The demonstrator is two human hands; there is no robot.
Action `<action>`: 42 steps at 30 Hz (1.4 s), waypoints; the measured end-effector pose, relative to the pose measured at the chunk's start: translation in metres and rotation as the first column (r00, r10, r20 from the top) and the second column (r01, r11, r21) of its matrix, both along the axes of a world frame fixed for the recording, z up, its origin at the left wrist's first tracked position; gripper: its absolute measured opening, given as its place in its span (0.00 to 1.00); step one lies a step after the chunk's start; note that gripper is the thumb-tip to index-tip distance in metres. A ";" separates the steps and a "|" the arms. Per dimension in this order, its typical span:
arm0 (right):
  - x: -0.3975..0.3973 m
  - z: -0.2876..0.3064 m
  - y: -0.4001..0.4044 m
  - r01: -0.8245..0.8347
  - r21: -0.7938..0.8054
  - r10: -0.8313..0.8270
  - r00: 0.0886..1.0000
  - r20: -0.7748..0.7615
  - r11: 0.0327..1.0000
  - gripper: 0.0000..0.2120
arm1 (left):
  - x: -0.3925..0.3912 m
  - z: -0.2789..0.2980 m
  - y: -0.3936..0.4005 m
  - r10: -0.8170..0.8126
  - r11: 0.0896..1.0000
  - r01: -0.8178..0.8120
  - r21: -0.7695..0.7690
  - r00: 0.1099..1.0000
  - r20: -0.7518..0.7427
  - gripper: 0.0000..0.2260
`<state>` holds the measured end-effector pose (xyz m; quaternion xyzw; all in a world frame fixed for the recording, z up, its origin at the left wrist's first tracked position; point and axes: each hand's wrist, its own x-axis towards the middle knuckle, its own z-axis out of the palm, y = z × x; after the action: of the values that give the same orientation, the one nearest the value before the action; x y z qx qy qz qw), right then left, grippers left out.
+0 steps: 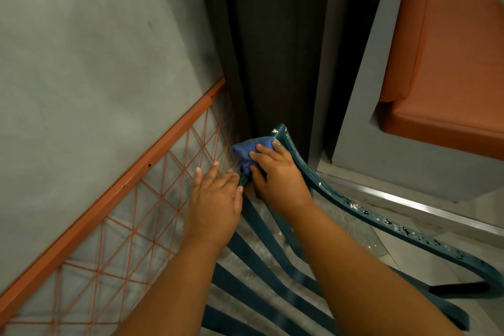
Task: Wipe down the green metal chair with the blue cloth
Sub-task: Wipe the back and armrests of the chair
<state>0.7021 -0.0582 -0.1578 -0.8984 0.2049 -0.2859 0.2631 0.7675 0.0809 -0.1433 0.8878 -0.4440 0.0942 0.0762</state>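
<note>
From the head camera, the right hand [275,169] presses the bunched blue cloth [249,154] against the far top corner of the green chair [362,213], fingers curled over it, probably to scrub where the slats meet the frame. The left hand [218,196] lies flat with fingers spread beside the cloth, seemingly bracing the chair. An orange wire rack [141,194] leans against the wall just beside it.
</note>
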 end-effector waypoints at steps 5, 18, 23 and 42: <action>0.009 0.006 -0.010 -0.086 -0.198 0.081 0.996 -0.032 0.977 0.12 | -0.001 0.001 0.000 0.009 0.999 -0.010 0.036 0.999 0.034 0.23; 0.037 0.009 -0.036 -0.091 -0.157 0.046 0.962 -0.269 0.983 0.23 | -0.001 0.001 0.002 0.004 1.000 -0.003 -0.012 1.000 0.025 0.22; 0.023 0.004 -0.024 -0.154 -0.198 0.146 0.988 -0.052 0.968 0.13 | -0.002 0.002 0.002 0.007 1.000 -0.006 -0.011 1.000 0.028 0.23; 0.048 0.016 -0.051 -0.183 -0.420 -0.035 0.888 -0.459 0.889 0.17 | 0.025 0.024 -0.060 -0.033 0.999 0.033 0.004 0.999 -0.029 0.22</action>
<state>0.7496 -0.1093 -0.1420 -0.9834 0.1531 -0.0969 0.0026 0.7924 0.0205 -0.1197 0.8817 -0.4578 0.0791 0.0825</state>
